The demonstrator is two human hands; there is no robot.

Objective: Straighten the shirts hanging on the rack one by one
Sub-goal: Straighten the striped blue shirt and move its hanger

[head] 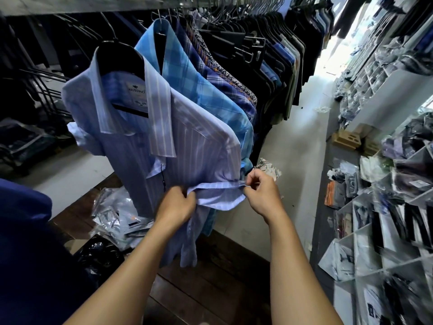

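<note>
Head view: we face a striped pale-blue shirt (194, 146) on a black hanger (118, 56), frontmost on the rack (70, 5), w/ a blue plaid shirt (210, 90) just behind it. Our hands are apart. The left hand (177, 205) grips one end of the sleeve hem (218, 192) & the right hand (262, 191) pinches the other, cloth stretched btw them. We judge the fabric thin, light & limp, prob. quick to crease. The hanger may swing, so hold the hem corners & tug gently.
</note>
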